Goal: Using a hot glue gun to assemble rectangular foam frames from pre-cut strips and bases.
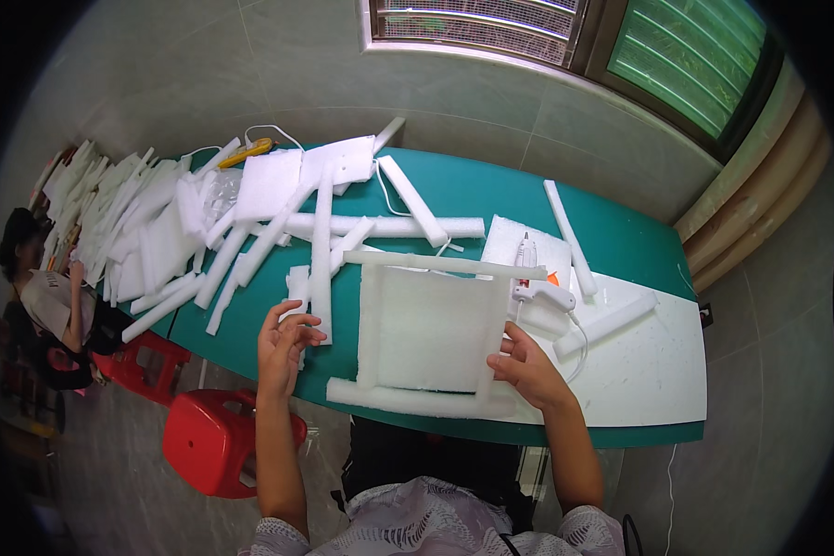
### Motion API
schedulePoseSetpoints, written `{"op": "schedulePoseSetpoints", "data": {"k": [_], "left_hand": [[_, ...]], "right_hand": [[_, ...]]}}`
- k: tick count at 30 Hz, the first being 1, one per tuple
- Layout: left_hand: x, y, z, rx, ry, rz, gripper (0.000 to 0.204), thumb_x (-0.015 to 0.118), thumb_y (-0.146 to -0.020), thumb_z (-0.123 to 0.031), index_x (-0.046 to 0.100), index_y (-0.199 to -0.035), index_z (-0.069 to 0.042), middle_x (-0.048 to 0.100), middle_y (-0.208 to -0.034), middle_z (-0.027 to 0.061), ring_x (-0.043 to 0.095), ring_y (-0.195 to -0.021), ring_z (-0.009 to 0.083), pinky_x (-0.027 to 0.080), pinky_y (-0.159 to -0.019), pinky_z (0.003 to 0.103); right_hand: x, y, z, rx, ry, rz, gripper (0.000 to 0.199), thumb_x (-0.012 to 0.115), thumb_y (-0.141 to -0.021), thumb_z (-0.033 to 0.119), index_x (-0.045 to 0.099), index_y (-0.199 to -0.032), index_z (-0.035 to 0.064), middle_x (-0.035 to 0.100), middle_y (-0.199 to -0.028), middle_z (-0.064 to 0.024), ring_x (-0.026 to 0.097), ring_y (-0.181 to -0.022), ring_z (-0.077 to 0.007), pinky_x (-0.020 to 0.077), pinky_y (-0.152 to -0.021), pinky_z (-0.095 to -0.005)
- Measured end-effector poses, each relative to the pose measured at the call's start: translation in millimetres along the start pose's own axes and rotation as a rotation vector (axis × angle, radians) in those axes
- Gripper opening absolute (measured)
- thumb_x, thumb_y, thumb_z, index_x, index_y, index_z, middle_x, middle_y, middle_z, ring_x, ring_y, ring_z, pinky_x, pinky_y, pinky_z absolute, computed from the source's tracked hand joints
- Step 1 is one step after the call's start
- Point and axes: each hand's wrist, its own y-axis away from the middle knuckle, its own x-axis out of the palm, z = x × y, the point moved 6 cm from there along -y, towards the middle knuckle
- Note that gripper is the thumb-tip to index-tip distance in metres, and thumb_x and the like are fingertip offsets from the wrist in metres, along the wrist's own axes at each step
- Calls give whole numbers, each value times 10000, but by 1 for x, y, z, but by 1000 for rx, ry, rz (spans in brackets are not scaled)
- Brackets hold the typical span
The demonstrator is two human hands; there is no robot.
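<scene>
A white foam frame [426,324], made of a flat panel with thick foam strips along its sides, is in front of me at the table's near side. Its top and bottom strips stick out past the corners. My right hand [531,372] grips the frame's right strip, thumb on the near face and some fingers hidden behind it. To the left of the frame, my left hand [285,350] is raised, fingers apart and bent, holding nothing. Just beyond the right hand, a white hot glue gun [549,296] rests near a white foam piece [528,243].
Foam strips and sheets [167,232] are heaped over the green table's [473,190] left half. A white board [653,371] carries loose strips at right. A yellow tool [247,153] sits at the back. Red stools [208,440] and another person [56,296] are at left.
</scene>
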Motion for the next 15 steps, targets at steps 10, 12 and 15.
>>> {"op": "schedulePoseSetpoints", "data": {"k": [10, 12, 15], "left_hand": [[4, 3, 7, -17, 50, -3, 379, 557, -953, -218, 458, -1231, 19, 638, -989, 165, 653, -796, 208, 498, -725, 286], [4, 5, 9, -21, 60, -6, 364, 553, -955, -209, 464, -1223, 21, 638, -983, 162, 652, -792, 206, 498, -724, 286], [4, 7, 11, -14, 73, -22, 343, 555, -953, -193, 474, -1208, 22, 640, -973, 159, 650, -787, 204, 497, -721, 290]], "right_hand": [[-5, 1, -2, -38, -26, -31, 628, 687, -831, 183, 357, -1341, 26, 570, -1216, -123, 573, -1047, -175, 480, -846, -311], [-6, 3, 8, -176, -160, -93, 647, 677, -831, 142, 330, -1366, 29, 568, -1225, -137, 579, -1070, -200, 485, -876, -343], [-10, 4, 15, -247, -177, -127, 651, 663, -840, 126, 312, -1380, 31, 565, -1233, -149, 582, -1087, -222, 485, -900, -370]]}}
